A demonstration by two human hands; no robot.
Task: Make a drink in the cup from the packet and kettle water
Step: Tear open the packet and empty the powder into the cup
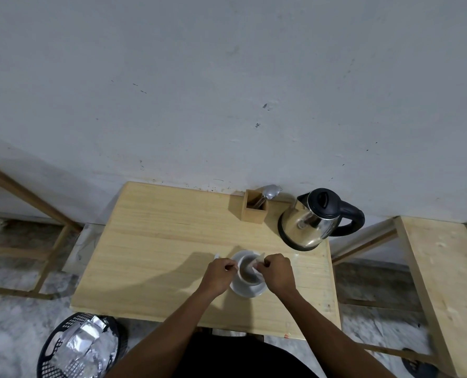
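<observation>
Stage: the packet (pixel 257 264) is held over the cup (pixel 250 272), tilted with one end down toward the cup's mouth, so the person appears to be emptying it. This is a judgement; no falling powder can be made out.
Done: the packet looks torn open, since the left hand (pixel 219 275) pinches a small pale scrap that seems to be the torn-off strip. The inside of the cup looks brownish, though whether that is powder, liquid or shadow cannot be told.
Left: probably pouring water from the kettle (pixel 312 218), then stirring with a spoon (pixel 270 192) from the wooden holder (pixel 255 209).
Right hand (pixel 277 274): closed around the upper end of the packet, fingers curled, gripping it between thumb and fingertips.
Left hand: closed in a narrow pinch on the small scrap, just beside the cup's left rim.
Cup: between the two hands, standing on a white saucer (pixel 247 291), touching neither hand as far as can be seen.
Packet: just left of the right hand's knuckles, reaching down into the cup's mouth.
Kettle: beyond the right hand and slightly to its right, well apart, handle turned to the right.
Bin (pixel 81 347): on the floor, below and left of the left forearm, holding crumpled foil wrappers.
</observation>
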